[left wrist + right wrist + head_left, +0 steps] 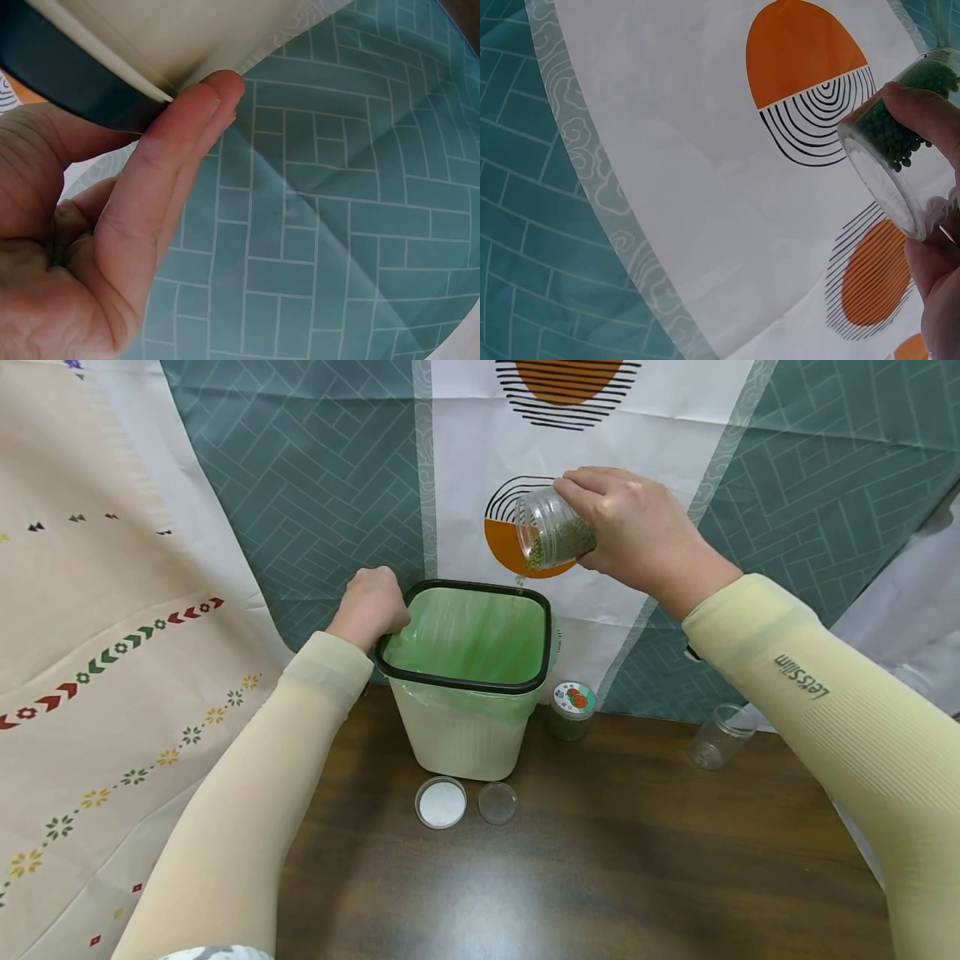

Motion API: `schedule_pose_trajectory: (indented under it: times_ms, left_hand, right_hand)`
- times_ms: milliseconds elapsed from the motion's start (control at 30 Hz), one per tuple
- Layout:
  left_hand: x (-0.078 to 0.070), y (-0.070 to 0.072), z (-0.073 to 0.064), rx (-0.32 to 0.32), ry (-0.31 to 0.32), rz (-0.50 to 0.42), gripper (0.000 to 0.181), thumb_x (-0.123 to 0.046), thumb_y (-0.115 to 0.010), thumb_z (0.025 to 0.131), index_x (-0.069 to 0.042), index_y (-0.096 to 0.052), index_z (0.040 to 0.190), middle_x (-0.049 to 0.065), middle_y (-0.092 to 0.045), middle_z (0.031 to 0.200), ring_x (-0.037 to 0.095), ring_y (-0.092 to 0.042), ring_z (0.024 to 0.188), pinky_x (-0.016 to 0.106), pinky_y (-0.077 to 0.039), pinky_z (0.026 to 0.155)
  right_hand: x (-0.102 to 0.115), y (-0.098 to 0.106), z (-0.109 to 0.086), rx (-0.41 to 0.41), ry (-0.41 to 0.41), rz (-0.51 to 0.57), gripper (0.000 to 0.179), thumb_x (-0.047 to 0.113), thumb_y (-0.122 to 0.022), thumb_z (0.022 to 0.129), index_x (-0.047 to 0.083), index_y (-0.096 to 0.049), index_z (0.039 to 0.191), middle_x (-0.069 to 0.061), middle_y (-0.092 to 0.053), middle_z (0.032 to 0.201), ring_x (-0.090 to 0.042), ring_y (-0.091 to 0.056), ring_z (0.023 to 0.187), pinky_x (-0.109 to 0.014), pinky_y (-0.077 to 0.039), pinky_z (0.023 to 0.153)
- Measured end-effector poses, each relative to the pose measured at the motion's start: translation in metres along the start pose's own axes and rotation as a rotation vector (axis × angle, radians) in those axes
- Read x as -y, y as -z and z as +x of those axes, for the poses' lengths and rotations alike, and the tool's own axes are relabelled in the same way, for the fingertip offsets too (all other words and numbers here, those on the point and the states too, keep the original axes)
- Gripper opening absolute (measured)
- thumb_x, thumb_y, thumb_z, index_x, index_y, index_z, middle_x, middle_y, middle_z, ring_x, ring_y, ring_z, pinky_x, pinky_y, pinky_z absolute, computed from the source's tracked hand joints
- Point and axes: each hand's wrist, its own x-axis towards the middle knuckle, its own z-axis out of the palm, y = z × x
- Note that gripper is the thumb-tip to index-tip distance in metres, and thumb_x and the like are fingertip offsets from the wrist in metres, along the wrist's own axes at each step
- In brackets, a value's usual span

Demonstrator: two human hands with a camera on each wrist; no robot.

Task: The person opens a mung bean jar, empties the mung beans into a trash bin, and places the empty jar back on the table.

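Observation:
My right hand (pixel 633 531) grips a clear jar (pixel 551 527) of small green beans (pixel 566 541), tipped with its mouth down and to the left. A few beans fall from the mouth toward the bin's right back corner. The bin (pixel 465 735) is cream-coloured, with a black rim and a green bag (pixel 472 631) lining it. At the rim's left side my left hand (pixel 373 603) pinches the edge, thumb and fingers on either side of it in the left wrist view. In the right wrist view the beans (pixel 900 127) lie along the tilted jar's side.
A lidded jar (pixel 572 712) with a tomato picture on its lid stands just right of the bin. Farther right is another clear jar (pixel 720 739). Two round lids, one white inside (pixel 441 803) and one clear (pixel 497 803), lie before the bin on the brown table (pixel 600 877).

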Motion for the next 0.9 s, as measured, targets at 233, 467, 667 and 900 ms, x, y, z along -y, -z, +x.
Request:
schedule_pose_trajectory:
  times_ms: [233,467,667,900]
  left_hand:
    - [-0.0005,-0.0014,0.0001,-0.009,-0.009,-0.002,0.017,-0.002,-0.051,0.074,-0.012,-0.042,0.063,0.007,-0.037,0.068,0.020,-0.038,0.052,0.027,-0.035,0.038]
    - [-0.0001,-0.0008,-0.0006,-0.013,-0.017,0.003,0.018,-0.001,-0.050,0.074,-0.012,-0.041,0.062,0.007,-0.037,0.068,0.020,-0.038,0.053,0.027,-0.034,0.038]
    - [0.0000,-0.0018,-0.0014,-0.029,-0.021,0.005,0.019,-0.001,-0.051,0.073,-0.012,-0.041,0.061,0.007,-0.036,0.067,0.020,-0.037,0.053,0.027,-0.033,0.039]
    - [-0.0003,-0.0019,-0.0023,-0.035,-0.024,0.013,0.020,-0.001,-0.050,0.074,-0.012,-0.041,0.061,0.007,-0.037,0.068,0.021,-0.037,0.055,0.027,-0.033,0.040]
  right_hand:
    - [-0.0009,0.0008,-0.0001,-0.005,0.006,0.002,0.076,-0.001,-0.083,0.061,0.005,-0.052,0.130,-0.014,-0.056,0.130,-0.033,-0.051,0.123,-0.048,-0.043,0.100]
    - [-0.0021,0.0011,0.0000,-0.012,0.008,0.000,0.076,0.000,-0.084,0.060,0.007,-0.053,0.129,-0.013,-0.056,0.130,-0.033,-0.051,0.122,-0.049,-0.043,0.100]
    - [-0.0020,0.0017,0.0006,-0.014,0.008,-0.001,0.075,-0.001,-0.083,0.061,0.007,-0.053,0.129,-0.013,-0.056,0.130,-0.033,-0.051,0.122,-0.049,-0.043,0.100]
    - [-0.0014,0.0020,0.0011,-0.018,0.011,-0.009,0.075,0.000,-0.083,0.063,0.007,-0.052,0.131,-0.013,-0.056,0.131,-0.033,-0.052,0.122,-0.048,-0.043,0.100]
